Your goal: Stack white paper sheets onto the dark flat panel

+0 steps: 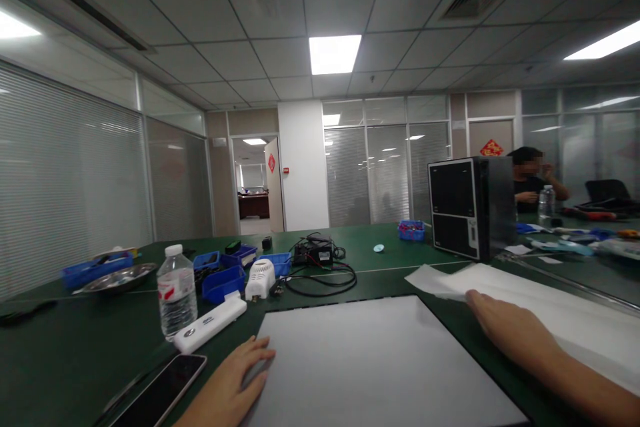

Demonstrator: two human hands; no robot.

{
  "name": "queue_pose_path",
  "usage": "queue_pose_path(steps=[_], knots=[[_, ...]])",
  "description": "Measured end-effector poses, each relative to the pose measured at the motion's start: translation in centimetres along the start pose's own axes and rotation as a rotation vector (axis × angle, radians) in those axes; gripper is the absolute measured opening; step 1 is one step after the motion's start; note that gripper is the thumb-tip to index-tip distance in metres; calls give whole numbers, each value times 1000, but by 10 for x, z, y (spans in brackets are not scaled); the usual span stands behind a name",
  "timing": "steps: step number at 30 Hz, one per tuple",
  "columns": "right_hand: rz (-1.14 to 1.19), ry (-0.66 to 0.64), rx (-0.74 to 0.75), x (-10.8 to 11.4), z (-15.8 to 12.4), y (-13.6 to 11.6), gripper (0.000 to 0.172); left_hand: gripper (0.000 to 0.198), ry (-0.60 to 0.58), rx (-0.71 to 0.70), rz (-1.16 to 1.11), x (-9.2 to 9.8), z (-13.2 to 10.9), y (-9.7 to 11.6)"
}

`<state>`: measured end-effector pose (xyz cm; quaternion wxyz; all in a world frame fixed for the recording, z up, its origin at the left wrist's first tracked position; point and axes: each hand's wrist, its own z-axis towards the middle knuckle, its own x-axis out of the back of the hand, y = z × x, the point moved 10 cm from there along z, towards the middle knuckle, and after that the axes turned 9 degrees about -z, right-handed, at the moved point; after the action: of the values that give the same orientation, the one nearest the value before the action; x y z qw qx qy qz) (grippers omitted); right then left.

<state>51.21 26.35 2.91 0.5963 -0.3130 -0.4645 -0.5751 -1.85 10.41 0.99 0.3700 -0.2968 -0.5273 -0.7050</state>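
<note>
A flat white panel (370, 360) with a thin dark border lies on the table in front of me. My left hand (235, 377) rests on its left edge, fingers stretched out and a little apart. To the right of the panel is a large, thin white sheet (555, 303), its far left corner slightly raised. At that sheet's near left edge, my right hand (505, 327) is closed with its fingers together, and the sheet appears to be in its grip. The fingertips are hidden behind the hand.
A phone (165, 387), a white stick-shaped device (213, 323) and a water bottle (176, 293) stand or lie left of the panel. Behind are blue bins (223, 285), a cabled black box (315, 253) and a computer tower (455, 210). Another person (533, 180) sits at far right.
</note>
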Motion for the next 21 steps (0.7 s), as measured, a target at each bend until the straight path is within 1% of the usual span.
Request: queue_pose_path(steps=[3,4,6,7,9,11,14,16,18,21], knots=[[57,22,144,27,-19,-61,47,40,-10,-7,23,-1,-1,1],[102,-4,210,35,-29,-84,47,41,-12,-9,26,-1,-1,1],[212,-100,345,47,-53,-125,47,41,-12,-12,33,-1,-2,2],[272,-156,402,53,-64,-141,47,42,-9,-14,36,0,-2,4],[365,-231,462,64,-80,-158,51,41,-3,-22,37,1,-2,7],[400,-223,454,74,-81,-158,57,40,-7,-26,40,2,-2,9],[289,-103,367,77,-65,-135,54,40,-13,-26,44,2,-2,11],[194,-72,317,68,-53,-120,50,40,-6,-30,40,3,-3,11],[173,-87,308,56,-47,-111,47,40,-2,-28,35,3,-3,11],[226,-100,368,51,-49,-113,44,42,-21,-9,35,2,-3,8]])
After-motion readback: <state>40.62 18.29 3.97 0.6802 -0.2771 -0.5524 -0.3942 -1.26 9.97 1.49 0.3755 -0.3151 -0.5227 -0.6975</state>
